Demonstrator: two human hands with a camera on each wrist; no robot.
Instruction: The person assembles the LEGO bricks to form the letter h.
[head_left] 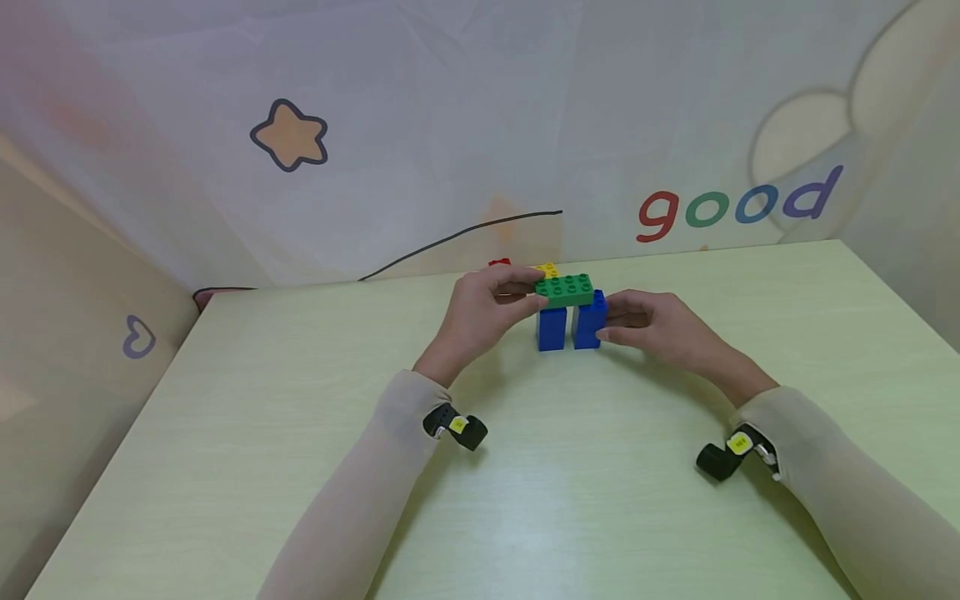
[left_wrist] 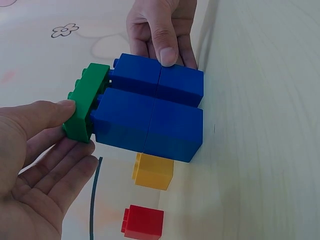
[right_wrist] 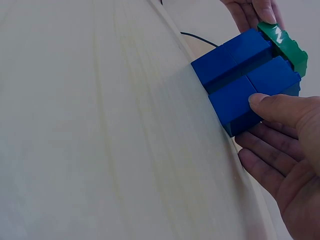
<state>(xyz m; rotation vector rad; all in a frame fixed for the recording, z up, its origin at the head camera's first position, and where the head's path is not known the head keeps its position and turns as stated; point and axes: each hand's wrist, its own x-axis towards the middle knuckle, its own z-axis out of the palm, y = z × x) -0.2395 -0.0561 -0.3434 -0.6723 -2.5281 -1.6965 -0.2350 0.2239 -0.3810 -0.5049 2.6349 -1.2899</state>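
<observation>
My left hand pinches the end of a green eight-stud toy brick between thumb and fingers. The green brick lies across the tops of two upright blue stacks, a left one and a right one. Each stack is made of two blue bricks, with a narrow gap between the stacks. In the left wrist view, studs show between the green brick and the blue bricks, so it looks not fully pressed down. My right hand holds the right blue stack, its thumb on the near face.
Behind the stacks stand a yellow brick and a red brick, mostly hidden in the head view. A printed cloth backdrop rises at the rear edge of the pale wooden table.
</observation>
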